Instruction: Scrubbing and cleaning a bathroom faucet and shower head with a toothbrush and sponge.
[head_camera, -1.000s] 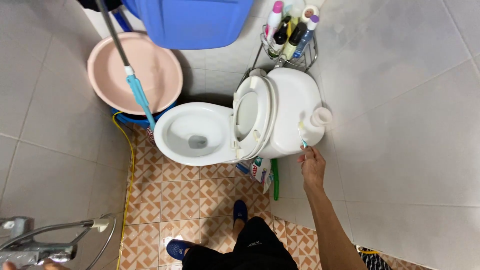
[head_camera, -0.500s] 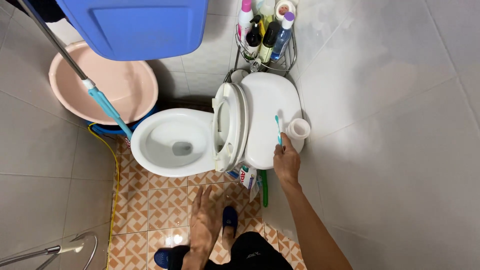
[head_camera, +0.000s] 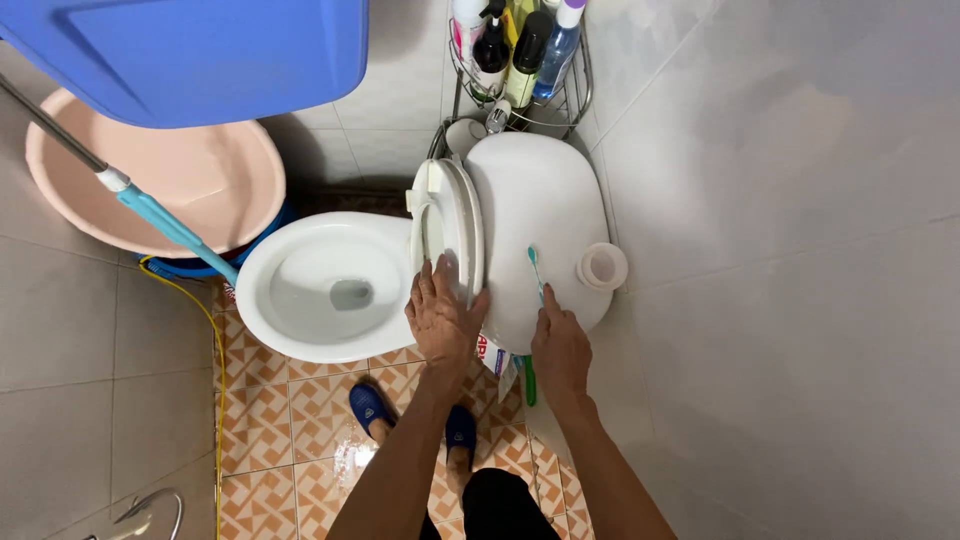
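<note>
Behind the toilet tank (head_camera: 545, 200), a wire rack of bottles (head_camera: 515, 50) | white cup (head_camera: 601, 266) on tank's right edge | left hand (head_camera: 443, 320) flat, fingers spread, on raised toilet seat (head_camera: 450, 225) | right hand (head_camera: 560, 352) closed around teal toothbrush (head_camera: 536, 272), bristles on tank lid.

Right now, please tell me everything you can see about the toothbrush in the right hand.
The toothbrush is slim, with a teal handle that looks like plastic and a paler head at its far end. The right hand holds its lower end in a closed grip, so that part is hidden. It points away from the person, lying over the white toilet tank lid, head beside the small white cup. Whether the bristles touch the lid cannot be told.
</note>
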